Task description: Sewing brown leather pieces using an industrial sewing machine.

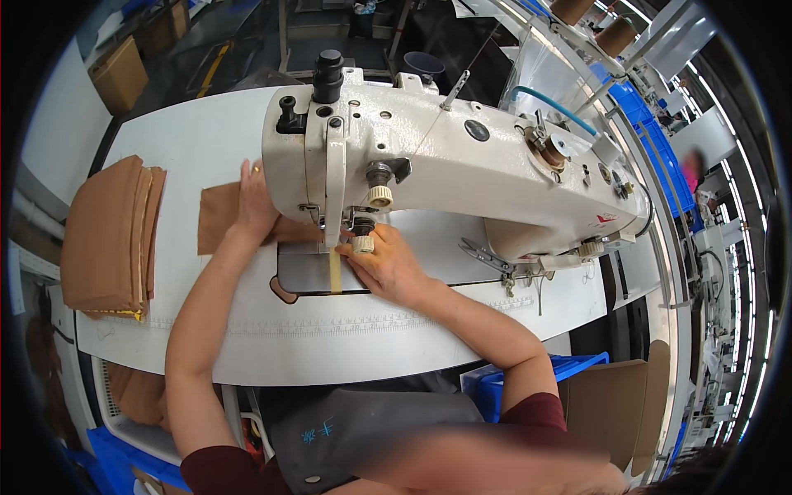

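Observation:
A white industrial sewing machine [429,132] stands on the white table [429,330]. My left hand [256,206] is open, fingers stretched out on a piece of brown fabric [216,221] left of the machine head, which partly hides it. My right hand [375,260] is closed beside the presser area under the head, its fingertips by the end of the fabric; what they grip is hidden. A strip of yellow tape [335,276] runs toward me from the needle area. A folded stack of brown fabric [99,239] lies at the far left.
Metal snips [483,257] lie right of my right hand. A printed ruler runs along the front edge. More fabric sits in a white basket [136,392] below left. Blue bins [577,363] and a cardboard box [610,417] are below right. Another person [693,173] is in the right background.

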`<move>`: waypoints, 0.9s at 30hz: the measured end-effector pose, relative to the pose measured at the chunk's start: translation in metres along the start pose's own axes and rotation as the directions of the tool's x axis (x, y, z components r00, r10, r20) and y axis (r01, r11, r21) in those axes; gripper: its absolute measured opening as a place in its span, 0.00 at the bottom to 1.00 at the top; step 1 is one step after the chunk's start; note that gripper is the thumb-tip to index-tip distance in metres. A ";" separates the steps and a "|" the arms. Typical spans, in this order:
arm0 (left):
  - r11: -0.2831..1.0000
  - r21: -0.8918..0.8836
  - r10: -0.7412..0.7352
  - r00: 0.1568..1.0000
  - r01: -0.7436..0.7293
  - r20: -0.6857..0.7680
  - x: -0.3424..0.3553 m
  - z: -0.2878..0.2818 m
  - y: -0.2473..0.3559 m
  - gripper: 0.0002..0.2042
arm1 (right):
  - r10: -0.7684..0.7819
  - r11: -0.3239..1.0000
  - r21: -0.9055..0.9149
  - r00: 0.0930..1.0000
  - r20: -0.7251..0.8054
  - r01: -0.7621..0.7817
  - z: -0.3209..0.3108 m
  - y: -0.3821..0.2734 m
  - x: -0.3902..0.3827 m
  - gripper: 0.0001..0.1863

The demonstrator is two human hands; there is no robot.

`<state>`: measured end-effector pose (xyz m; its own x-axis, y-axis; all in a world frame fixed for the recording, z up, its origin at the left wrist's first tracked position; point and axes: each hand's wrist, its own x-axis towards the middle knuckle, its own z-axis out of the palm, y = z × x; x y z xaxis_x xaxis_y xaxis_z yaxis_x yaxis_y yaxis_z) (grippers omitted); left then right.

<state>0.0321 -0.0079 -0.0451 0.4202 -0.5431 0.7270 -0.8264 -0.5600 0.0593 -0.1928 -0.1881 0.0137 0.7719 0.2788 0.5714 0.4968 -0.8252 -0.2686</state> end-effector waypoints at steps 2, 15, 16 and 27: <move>0.963 -0.099 -0.250 0.968 0.252 0.038 0.009 0.007 -0.040 0.12 | -0.002 1.000 0.012 1.000 -0.002 0.002 0.001 -0.002 -0.001 0.15; -0.317 -0.947 -0.780 0.583 -0.054 0.228 -0.180 -0.332 -0.055 0.19 | 0.097 0.991 0.082 0.991 0.092 -0.105 0.003 0.004 -0.003 0.12; -0.129 -0.991 -0.909 0.397 0.027 0.129 -0.205 -0.373 -0.041 0.18 | 0.076 0.997 0.002 0.992 0.096 -0.077 -0.007 -0.001 0.001 0.12; 0.560 0.079 -0.818 0.535 0.825 0.212 -0.397 -0.287 -0.050 0.12 | 0.077 0.997 -0.022 0.992 0.101 -0.075 -0.002 -0.011 0.001 0.12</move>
<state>-0.2010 0.4147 -0.1402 0.9802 0.0350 0.1949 -0.0861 -0.8109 0.5788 -0.1979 -0.1799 0.0187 0.8439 0.2630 0.4676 0.4290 -0.8541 -0.2939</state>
